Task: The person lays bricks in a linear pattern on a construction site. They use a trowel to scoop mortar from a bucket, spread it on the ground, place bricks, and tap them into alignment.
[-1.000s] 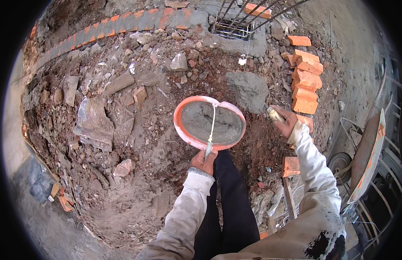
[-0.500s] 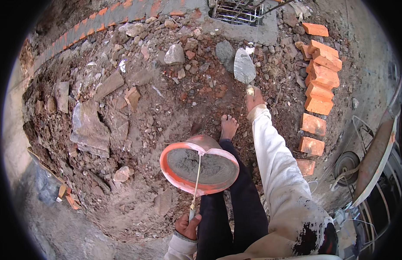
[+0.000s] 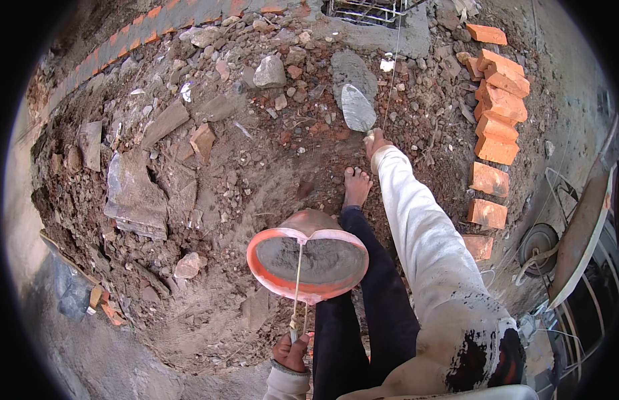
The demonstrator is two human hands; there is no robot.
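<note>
My left hand (image 3: 291,353) is closed round the grip of a cord handle (image 3: 298,280). From that cord hangs an orange bucket (image 3: 275,287), tilted, with wet grey mortar (image 3: 309,261) inside. My right arm reaches forward, and the right hand (image 3: 377,142) is wrapped round the handle of a trowel (image 3: 358,110). The trowel's grey-smeared blade lies over the near end of a patch of wet mortar (image 3: 353,70) on the ground. Whether the blade touches the patch, I cannot tell.
Orange bricks (image 3: 498,143) form a row on the right, with a wheelbarrow (image 3: 583,233) beyond. A steel bar cage (image 3: 367,10) sits in concrete at the far side. A thin string (image 3: 393,73) runs near the trowel. Rubble and stones (image 3: 269,72) cover the left ground.
My right hand has swung the trowel left, from beside the mortar patch to over its near end. More of the patch shows, and it looks longer. The bucket stays in my left hand.
</note>
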